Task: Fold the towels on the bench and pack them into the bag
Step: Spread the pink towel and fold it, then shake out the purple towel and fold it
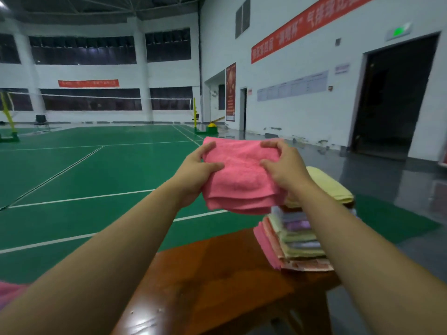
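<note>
A folded pink towel is held up in the air in front of me, above the far end of the brown wooden bench. My left hand grips its left edge, thumb on top. My right hand pinches its right edge with curled fingers. A tall stack of folded towels in pink, green, purple and orange stands on the bench's right end, with a pale yellow towel on top. No bag is in view.
A bit of pink cloth shows at the lower left edge. Beyond the bench lies a green badminton court with white lines and a net. A white wall with a dark doorway stands to the right.
</note>
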`<state>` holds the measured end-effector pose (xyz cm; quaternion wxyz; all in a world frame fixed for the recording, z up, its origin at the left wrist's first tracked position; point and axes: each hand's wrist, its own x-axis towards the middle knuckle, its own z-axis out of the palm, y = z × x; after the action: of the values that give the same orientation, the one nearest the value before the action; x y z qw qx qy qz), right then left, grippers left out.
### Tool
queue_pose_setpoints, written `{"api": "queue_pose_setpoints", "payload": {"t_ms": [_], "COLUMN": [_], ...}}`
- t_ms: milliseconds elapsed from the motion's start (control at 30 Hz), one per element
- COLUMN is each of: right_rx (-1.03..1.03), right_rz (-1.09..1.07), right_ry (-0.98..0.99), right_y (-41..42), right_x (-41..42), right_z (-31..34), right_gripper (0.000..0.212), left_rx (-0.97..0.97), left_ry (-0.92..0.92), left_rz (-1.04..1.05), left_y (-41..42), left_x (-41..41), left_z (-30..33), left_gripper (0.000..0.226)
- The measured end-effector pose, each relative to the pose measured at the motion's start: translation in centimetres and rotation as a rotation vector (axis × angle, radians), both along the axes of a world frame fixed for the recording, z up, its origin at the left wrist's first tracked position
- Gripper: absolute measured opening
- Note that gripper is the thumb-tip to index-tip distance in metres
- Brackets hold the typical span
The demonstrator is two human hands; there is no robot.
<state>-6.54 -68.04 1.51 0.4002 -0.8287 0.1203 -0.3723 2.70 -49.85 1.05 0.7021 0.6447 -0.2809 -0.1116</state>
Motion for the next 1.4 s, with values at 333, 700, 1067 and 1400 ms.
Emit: {"api": "queue_pose_setpoints", "payload": {"t_ms": [333,700,1067,1400], "right_rx": [-0.328,-0.600,-0.693,-0.711], "right_rz": [-0.304,-0.116,-0.070,0.377], "right_ry": [0.441,0.784,0.542,0.467], "right_y": [-13.9,-15.3,-6.3,18.3], "right_x": [-2.8,-0.1,1.6,10.3], "right_z": [5.3,-5.3,-1.3,-4.5], "right_gripper": [0.039,0.062,0.059,0.060], "left_rx": [0.234,0.886,0.776,0.973], "left_ry": [0.074,-0.625,-0.665,-0.487], "left_rz": [-0.174,-0.065,0.108,0.450], "left_y": [-15.0,-18.6,-7.8,20.4], "left_x": [-1.8,0.7,2.3,4.5], "left_z": [0.8,-7.7,-3.8,-6.6], "left_gripper": [0.053,0.076,0.062,0.064]}}
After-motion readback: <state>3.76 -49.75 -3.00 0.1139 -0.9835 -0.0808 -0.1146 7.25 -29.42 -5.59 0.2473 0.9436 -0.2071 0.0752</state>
